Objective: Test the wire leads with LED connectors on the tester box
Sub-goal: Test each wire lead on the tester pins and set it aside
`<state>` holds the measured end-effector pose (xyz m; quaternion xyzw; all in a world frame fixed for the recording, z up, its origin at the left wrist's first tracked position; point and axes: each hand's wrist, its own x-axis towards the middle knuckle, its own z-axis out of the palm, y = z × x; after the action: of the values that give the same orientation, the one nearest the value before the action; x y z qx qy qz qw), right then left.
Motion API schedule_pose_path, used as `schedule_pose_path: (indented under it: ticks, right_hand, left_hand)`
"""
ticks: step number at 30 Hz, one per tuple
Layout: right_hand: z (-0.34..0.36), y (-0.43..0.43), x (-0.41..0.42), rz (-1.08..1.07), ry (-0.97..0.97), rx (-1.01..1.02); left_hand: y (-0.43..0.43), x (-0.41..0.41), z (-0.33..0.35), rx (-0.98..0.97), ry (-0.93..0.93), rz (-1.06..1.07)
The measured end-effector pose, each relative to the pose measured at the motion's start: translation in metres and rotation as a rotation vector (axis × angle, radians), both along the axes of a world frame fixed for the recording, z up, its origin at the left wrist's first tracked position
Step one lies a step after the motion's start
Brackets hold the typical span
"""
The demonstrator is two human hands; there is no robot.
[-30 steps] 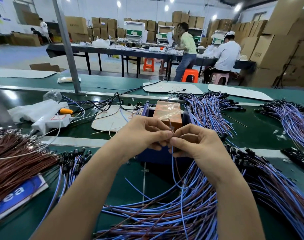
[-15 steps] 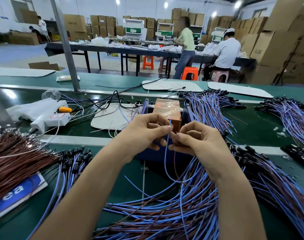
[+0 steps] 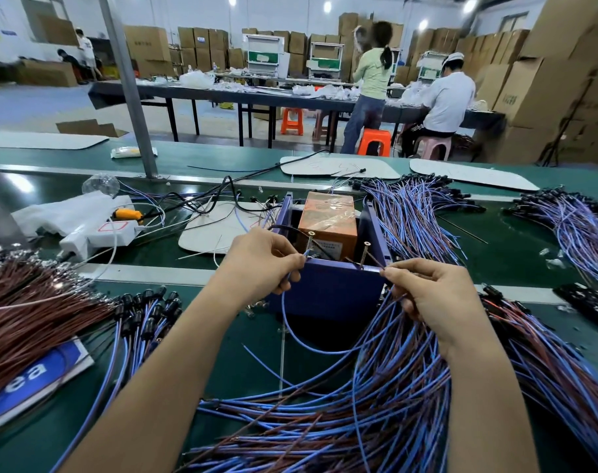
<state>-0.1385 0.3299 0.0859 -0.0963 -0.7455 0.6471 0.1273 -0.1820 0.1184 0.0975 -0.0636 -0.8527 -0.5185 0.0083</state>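
A blue tester box (image 3: 328,285) stands mid-table with an orange block (image 3: 328,220) inside and two upright screws (image 3: 311,238) on its near wall. My left hand (image 3: 261,261) pinches the blue lead (image 3: 287,322) with its tip at the left screw. My right hand (image 3: 430,288) pinches the brown lead (image 3: 372,259), which reaches toward the right screw (image 3: 365,252). Both leads run down into a big pile of blue and brown wires (image 3: 376,404) in front of me.
Brown wires (image 3: 28,308) and black LED connectors (image 3: 147,305) lie at the left. More blue bundles (image 3: 413,213) sit right of the box and far right (image 3: 580,227). A white power strip (image 3: 96,233) sits at the left. A steel post (image 3: 127,83) rises behind.
My hands have moved apart from the middle, the left one to the left screw and the right one to the right, spreading the two leads. The view has moved closer to the box.
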Motion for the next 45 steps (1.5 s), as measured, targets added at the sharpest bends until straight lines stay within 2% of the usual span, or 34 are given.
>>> schedule_pose_path:
  ticks: [15,19,21,23,24,26,28,31,33,37,41,45]
  right_hand:
    - [-0.008,0.003,-0.005,-0.057,0.014,0.142]
    - [-0.004,0.002,-0.004,-0.038,0.004,0.146]
    - [0.001,0.003,0.002,0.106,-0.053,0.161]
    - [0.008,0.0,0.01,0.388,-0.183,0.212]
    - [0.01,-0.003,0.014,0.512,-0.242,0.248]
    - [0.012,-0.007,0.016,0.589,-0.284,0.308]
    - [0.013,-0.012,0.014,0.554,-0.294,0.352]
    - [0.014,-0.018,0.014,0.577,-0.321,0.358]
    - [0.014,-0.02,0.015,0.594,-0.324,0.347]
    - [0.014,-0.023,0.015,0.606,-0.329,0.345]
    - [0.014,-0.023,0.015,0.631,-0.319,0.329]
    - [0.014,-0.022,0.014,0.645,-0.306,0.321]
  left_hand:
    - [0.0,-0.001,-0.001,-0.039,0.017,0.013]
    - [-0.004,0.003,0.006,-0.046,0.003,-0.104]
    - [-0.014,0.009,0.016,-0.025,-0.068,-0.351]
    - [-0.031,0.015,0.028,0.008,-0.152,-0.6]
    - [-0.042,0.016,0.033,0.033,-0.17,-0.649]
    - [-0.06,0.014,0.037,0.041,-0.162,-0.561]
    - [-0.074,0.006,0.03,-0.097,-0.138,-0.314]
    - [-0.097,-0.011,0.012,-0.526,-0.2,-0.032]
    - [-0.109,-0.018,0.002,-0.679,-0.304,-0.029]
    - [-0.105,-0.022,-0.015,-0.754,-0.494,-0.137]
    - [-0.092,-0.028,-0.028,-0.936,-0.464,-0.155]
    - [-0.086,-0.031,-0.032,-0.967,-0.461,-0.151]
